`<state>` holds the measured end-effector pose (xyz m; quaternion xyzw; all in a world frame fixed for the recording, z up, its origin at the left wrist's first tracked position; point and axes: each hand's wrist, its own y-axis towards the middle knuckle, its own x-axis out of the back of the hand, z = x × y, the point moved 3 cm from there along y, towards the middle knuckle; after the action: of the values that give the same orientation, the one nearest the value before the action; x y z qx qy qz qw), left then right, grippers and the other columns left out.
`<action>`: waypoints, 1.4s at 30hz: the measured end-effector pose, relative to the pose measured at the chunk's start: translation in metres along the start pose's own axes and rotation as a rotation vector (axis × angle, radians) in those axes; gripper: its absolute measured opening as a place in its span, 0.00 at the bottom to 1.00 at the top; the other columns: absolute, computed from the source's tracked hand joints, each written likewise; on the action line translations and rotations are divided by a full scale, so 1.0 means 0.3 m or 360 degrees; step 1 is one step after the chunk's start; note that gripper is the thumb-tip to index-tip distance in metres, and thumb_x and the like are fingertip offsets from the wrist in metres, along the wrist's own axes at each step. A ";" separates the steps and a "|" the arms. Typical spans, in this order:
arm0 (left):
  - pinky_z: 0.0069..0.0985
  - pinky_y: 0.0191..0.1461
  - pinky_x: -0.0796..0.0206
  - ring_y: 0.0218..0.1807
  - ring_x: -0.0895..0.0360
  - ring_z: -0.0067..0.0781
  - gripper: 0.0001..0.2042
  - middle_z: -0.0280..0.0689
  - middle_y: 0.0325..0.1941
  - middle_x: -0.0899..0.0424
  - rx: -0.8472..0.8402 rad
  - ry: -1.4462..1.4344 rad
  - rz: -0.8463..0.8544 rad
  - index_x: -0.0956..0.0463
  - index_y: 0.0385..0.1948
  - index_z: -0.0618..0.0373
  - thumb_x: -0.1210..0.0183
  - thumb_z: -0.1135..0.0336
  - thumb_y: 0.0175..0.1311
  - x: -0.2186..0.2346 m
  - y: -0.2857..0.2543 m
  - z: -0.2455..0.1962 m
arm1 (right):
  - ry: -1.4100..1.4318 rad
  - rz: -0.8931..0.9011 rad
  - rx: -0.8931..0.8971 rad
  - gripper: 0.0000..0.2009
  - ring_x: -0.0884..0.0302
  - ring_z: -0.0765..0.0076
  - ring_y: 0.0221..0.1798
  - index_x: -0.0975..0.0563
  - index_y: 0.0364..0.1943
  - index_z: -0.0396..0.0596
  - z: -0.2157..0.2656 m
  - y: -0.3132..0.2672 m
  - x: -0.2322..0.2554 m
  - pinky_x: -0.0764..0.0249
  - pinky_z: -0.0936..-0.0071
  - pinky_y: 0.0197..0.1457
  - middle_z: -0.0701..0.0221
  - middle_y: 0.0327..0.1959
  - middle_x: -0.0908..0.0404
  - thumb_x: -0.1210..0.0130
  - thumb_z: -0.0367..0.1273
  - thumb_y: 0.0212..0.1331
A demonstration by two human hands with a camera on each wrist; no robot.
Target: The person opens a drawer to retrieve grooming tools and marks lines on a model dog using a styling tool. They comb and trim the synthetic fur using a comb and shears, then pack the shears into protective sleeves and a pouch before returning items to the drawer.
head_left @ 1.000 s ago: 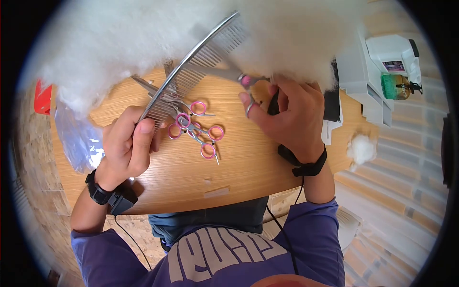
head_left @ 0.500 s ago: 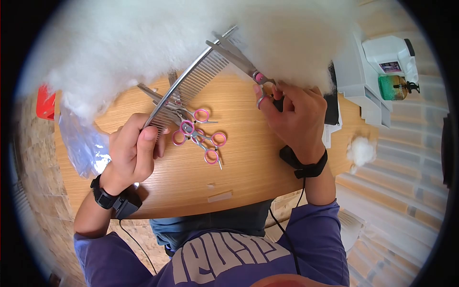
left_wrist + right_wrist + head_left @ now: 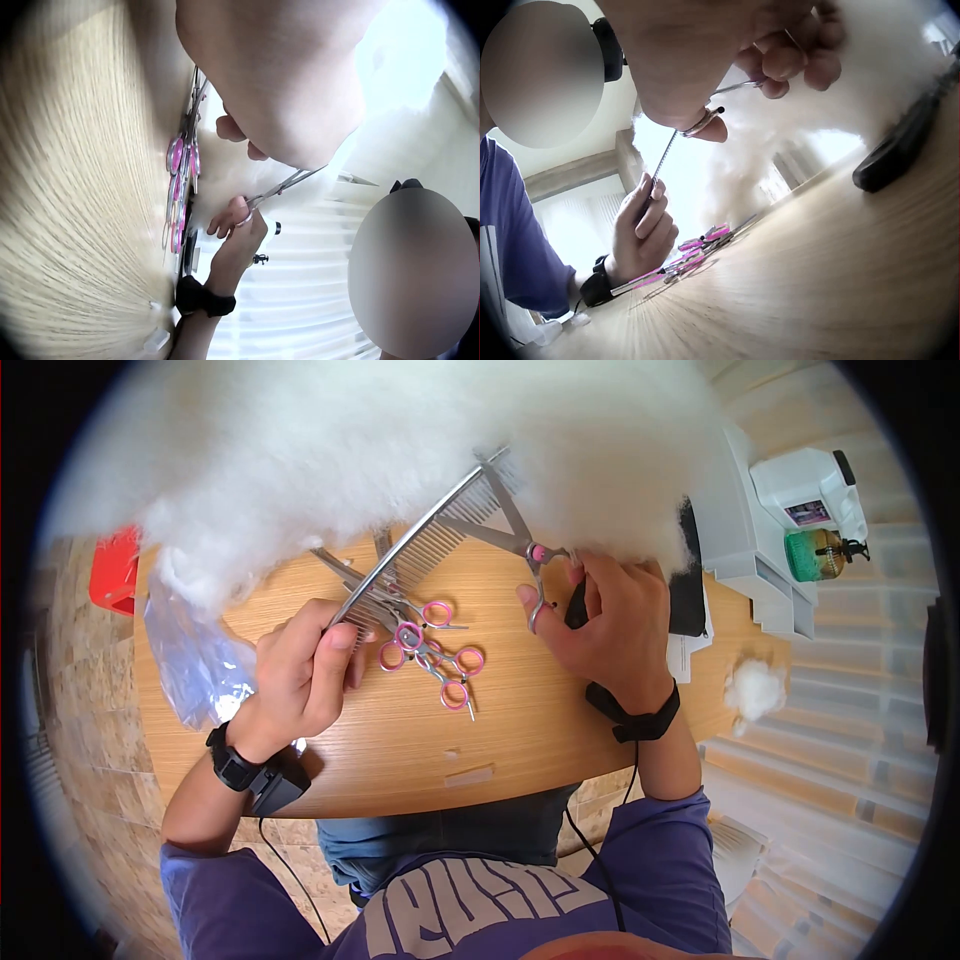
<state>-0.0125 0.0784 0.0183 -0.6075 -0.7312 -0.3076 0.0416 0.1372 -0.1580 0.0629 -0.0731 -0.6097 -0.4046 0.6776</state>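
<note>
In the head view, the left hand (image 3: 308,670) pinches the lower end of a long metal comb (image 3: 410,538), whose upper part lies against fluffy white fur (image 3: 300,450). The right hand (image 3: 618,622) holds scissors (image 3: 528,548) by their rings, thumb in one ring. Their blades stand apart, pointing up-left, with the tips at the upper part of the comb. The right wrist view shows the thumb in a ring (image 3: 703,122) and the left hand (image 3: 646,232) gripping the comb (image 3: 662,159). More scissors with pink rings (image 3: 453,694) lie on the table between the hands.
On the wooden table (image 3: 380,760) are a clear plastic bag (image 3: 190,660) at left and a white fur tuft (image 3: 755,690) at right. A red container (image 3: 115,572) stands at far left. At upper right are a white jug (image 3: 808,495), a green bottle (image 3: 815,555) and a white drawer unit (image 3: 745,550).
The comb and left hand have shifted right and slightly down. The scissors in the right hand closed partly, then spread again, and their blades have moved down from the first frame.
</note>
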 end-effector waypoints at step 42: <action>0.23 0.23 0.38 0.20 0.28 0.23 0.03 0.36 0.23 0.19 -0.0074 0.0036 0.0023 0.18 0.37 0.63 0.38 0.73 0.70 -0.023 -0.001 -0.023 | 0.0081 0.0021 0.0151 0.13 0.23 0.61 0.17 0.19 0.22 0.49 -0.026 0.001 -0.037 0.30 0.67 0.28 0.73 0.13 0.23 0.29 0.40 0.54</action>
<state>-0.0130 0.0690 0.0208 -0.6100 -0.7190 -0.3309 0.0379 0.1440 -0.1573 0.0513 -0.0345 -0.6104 -0.3725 0.6981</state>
